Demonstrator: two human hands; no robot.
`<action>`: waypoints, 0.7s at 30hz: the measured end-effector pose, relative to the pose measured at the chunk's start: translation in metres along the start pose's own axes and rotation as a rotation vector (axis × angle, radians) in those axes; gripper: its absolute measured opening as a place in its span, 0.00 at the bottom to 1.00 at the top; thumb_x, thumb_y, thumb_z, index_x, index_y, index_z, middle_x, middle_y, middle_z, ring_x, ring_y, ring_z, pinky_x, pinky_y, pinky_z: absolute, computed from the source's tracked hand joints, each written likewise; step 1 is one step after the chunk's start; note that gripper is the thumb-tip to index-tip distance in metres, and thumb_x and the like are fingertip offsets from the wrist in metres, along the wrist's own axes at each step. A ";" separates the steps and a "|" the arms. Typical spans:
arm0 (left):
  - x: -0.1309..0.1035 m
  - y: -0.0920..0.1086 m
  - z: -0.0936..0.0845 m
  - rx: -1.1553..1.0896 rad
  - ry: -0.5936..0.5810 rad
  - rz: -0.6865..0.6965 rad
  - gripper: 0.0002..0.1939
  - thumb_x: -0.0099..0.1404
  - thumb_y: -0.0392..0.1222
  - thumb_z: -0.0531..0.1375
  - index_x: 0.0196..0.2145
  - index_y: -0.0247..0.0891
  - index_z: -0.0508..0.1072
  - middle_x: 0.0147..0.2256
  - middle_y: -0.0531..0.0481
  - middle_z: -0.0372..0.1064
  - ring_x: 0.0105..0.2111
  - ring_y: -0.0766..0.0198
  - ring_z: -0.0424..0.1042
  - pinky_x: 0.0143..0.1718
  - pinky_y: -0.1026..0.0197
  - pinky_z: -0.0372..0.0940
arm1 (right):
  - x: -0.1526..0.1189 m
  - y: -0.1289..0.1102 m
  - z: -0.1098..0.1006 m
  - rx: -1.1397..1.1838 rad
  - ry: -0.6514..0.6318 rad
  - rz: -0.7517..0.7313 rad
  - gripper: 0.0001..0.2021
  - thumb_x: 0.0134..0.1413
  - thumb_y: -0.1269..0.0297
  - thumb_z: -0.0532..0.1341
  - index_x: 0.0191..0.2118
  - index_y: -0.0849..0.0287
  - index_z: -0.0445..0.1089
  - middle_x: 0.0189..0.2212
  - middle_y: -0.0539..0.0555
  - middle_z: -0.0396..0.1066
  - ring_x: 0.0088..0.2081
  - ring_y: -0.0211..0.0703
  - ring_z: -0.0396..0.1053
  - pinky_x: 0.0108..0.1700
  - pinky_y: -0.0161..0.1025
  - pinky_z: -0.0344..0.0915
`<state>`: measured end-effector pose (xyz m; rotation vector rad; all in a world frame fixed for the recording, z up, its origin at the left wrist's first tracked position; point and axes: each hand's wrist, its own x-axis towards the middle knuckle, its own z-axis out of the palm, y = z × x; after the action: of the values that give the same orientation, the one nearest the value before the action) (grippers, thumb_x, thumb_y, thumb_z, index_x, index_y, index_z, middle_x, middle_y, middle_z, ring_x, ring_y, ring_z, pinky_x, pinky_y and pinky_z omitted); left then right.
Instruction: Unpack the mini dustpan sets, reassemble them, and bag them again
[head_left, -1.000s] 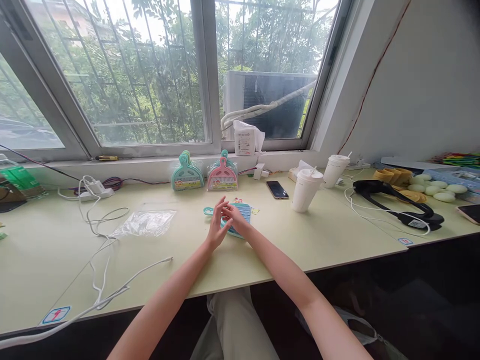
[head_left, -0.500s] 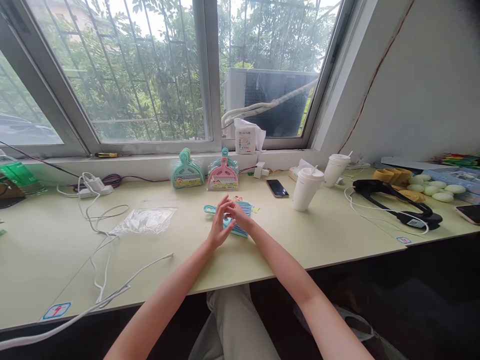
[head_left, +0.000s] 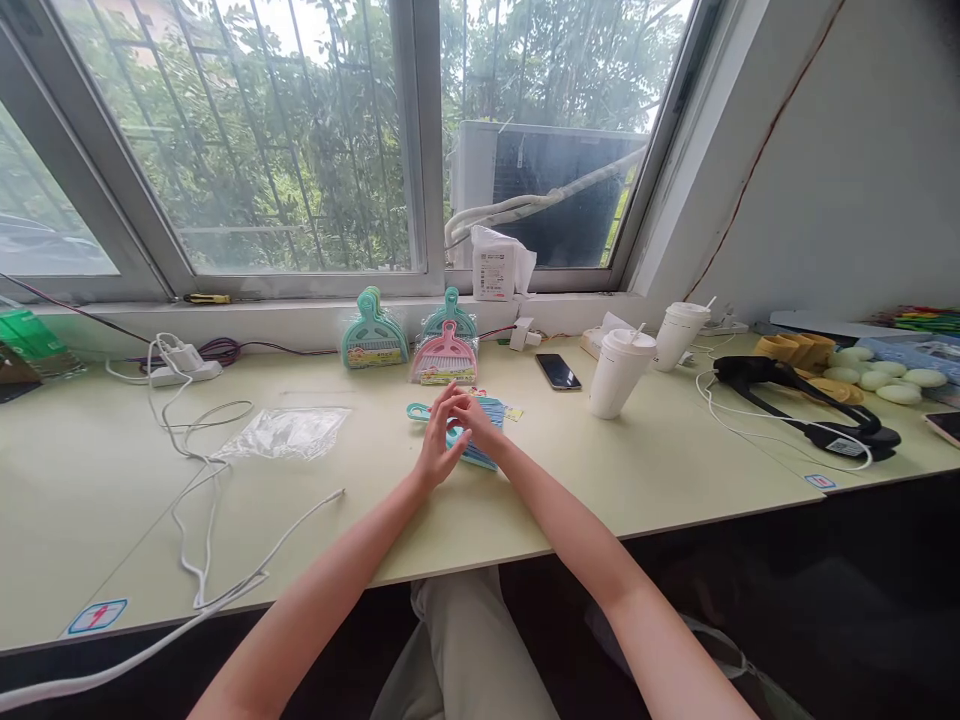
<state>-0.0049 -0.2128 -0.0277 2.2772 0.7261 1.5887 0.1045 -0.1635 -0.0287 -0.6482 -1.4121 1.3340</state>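
My left hand and my right hand meet above a small dustpan and brush set on the table. The left fingers are stretched out with the thumb apart. The right fingers, loosely bent, rest against the left ones, and I see nothing held between them. Beneath them lies the teal dustpan, its handle pointing left, with blue brush bristles to the right; the hands hide its middle. Behind, a wrapped pink dustpan set leans before teal ones. More wrapped teal sets stand to its left.
Right of the hands are a phone and two lidded white cups. A black headset-like frame lies further right. Leftward are a clear plastic bag, white cables and a power strip.
The pink dustpan set has slid down and forward from the teal ones behind it. My hands stay together in nearly the same place, and the view has shifted slightly.
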 end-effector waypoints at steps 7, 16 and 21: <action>0.001 -0.005 0.001 0.011 -0.010 -0.005 0.24 0.67 0.51 0.52 0.58 0.42 0.58 0.66 0.37 0.45 0.63 0.49 0.53 0.49 0.50 0.67 | 0.001 0.006 0.004 -0.052 0.131 -0.029 0.15 0.47 0.52 0.64 0.36 0.57 0.68 0.31 0.52 0.72 0.32 0.39 0.71 0.31 0.35 0.68; 0.000 -0.007 0.001 0.070 -0.038 0.032 0.23 0.68 0.51 0.50 0.58 0.42 0.58 0.64 0.37 0.50 0.63 0.50 0.54 0.55 0.45 0.62 | 0.001 0.001 -0.005 -0.192 0.048 -0.073 0.13 0.51 0.52 0.61 0.36 0.56 0.67 0.31 0.51 0.70 0.32 0.38 0.69 0.29 0.33 0.64; 0.000 -0.002 0.001 0.056 -0.050 0.045 0.23 0.68 0.52 0.50 0.57 0.41 0.59 0.63 0.36 0.52 0.63 0.49 0.54 0.55 0.43 0.61 | 0.003 -0.002 -0.016 -0.277 -0.001 -0.088 0.14 0.51 0.50 0.61 0.36 0.56 0.67 0.29 0.49 0.66 0.31 0.37 0.65 0.30 0.34 0.65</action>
<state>-0.0045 -0.2112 -0.0283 2.3798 0.7209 1.5435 0.1188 -0.1550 -0.0284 -0.7565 -1.6236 1.0793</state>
